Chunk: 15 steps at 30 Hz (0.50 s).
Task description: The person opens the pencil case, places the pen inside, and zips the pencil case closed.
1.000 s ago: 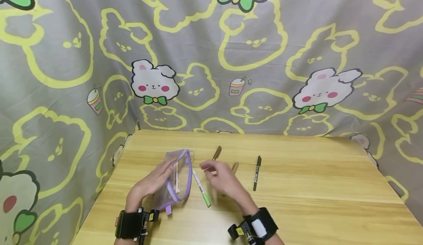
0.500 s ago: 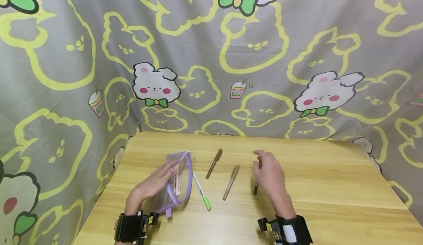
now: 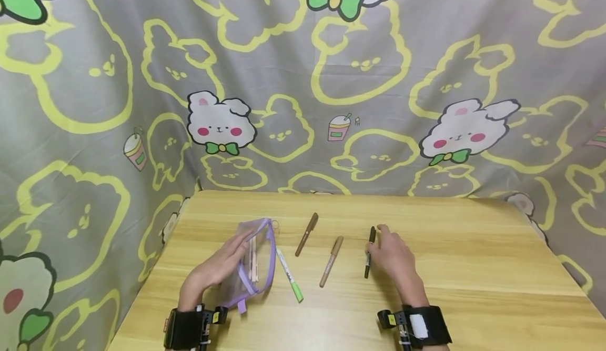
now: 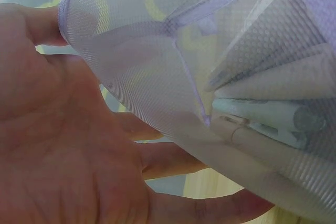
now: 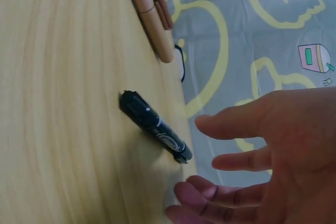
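Observation:
A purple mesh pencil pouch (image 3: 258, 288) stands tilted on the table with its zippered mouth facing right. My left hand (image 3: 222, 259) rests against its left side, fingers straight along the rim. In the left wrist view, those fingers (image 4: 170, 158) pass behind the mesh, and several slim pens (image 4: 257, 116) show inside. My right hand (image 3: 393, 253) is at the right of a double-ended black marker (image 3: 367, 269), its thumb overlapping the barrel in the head view. From the right wrist, the thumb and fingers (image 5: 226, 121) are spread apart with a gap to the marker.
Between the hands lie a dark brown pen (image 3: 306, 234), a light brown pen (image 3: 331, 261) and a white marker with a green cap (image 3: 290, 276), which is right beside the pouch. A patterned grey curtain (image 3: 284, 172) hangs along the table's (image 3: 464, 267) back and sides.
My right hand has moved right, away from the pouch and past the brown pens, and lowered beside the black marker. The left hand and pouch have hardly moved.

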Tool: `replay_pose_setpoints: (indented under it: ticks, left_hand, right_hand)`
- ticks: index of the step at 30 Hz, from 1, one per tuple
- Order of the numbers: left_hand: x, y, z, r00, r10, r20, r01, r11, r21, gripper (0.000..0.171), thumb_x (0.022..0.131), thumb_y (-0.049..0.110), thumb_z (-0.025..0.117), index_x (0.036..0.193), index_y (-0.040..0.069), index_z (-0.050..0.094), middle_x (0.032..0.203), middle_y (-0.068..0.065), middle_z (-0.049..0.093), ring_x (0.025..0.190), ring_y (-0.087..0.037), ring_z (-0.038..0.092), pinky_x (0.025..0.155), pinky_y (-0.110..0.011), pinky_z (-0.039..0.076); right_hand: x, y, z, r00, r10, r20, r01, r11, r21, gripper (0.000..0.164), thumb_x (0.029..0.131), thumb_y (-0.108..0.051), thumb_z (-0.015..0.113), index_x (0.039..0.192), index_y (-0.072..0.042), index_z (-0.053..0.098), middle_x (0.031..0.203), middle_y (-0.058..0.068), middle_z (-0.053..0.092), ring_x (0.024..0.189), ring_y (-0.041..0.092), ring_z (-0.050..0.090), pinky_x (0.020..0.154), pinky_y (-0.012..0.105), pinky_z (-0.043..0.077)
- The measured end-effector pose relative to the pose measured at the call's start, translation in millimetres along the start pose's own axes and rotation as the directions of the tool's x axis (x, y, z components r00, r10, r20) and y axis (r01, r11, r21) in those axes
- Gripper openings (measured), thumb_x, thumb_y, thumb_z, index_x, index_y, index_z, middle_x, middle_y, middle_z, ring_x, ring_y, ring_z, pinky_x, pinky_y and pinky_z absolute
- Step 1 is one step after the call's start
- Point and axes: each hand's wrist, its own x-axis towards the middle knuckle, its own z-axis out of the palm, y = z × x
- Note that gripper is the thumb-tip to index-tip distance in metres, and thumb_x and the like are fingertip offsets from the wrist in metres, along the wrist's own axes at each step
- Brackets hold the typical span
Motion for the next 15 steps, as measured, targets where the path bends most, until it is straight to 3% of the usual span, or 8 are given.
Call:
replay_pose_setpoints:
  ticks: [8,15]
  left_hand:
    - [0.2,0.7,-0.9,1.000,0.006,-0.005,-0.006,1.000,0.015,0.050,0.110,0.025,0.027,0.153,0.002,0.023,0.153,-0.029,0.019,0.136,-0.047,0.019,0.104,-0.072,0.019]
    - [0.6,0.6,-0.4,1.000,0.010,-0.005,-0.010,1.000,0.011,0.049,0.109,0.024,0.029,0.153,0.002,0.025,0.153,-0.028,0.021,0.136,-0.045,0.019,0.106,-0.070,0.019]
  right_hand:
    - [1.8,-1.3,5.0,0.999,-0.003,0.040,0.003,1.000,-0.017,0.073,0.085,-0.023,0.074,0.141,0.008,0.038,0.065,0.007,0.057,0.050,0.019,0.048,0.040,0.027,0.035]
    - [2.1,-1.7,8.1,0.998,0.023,0.065,-0.021,0.999,-0.036,0.063,0.083,-0.005,0.063,0.140,0.007,0.039,0.061,0.007,0.054,0.045,0.018,0.047,0.036,0.024,0.034]
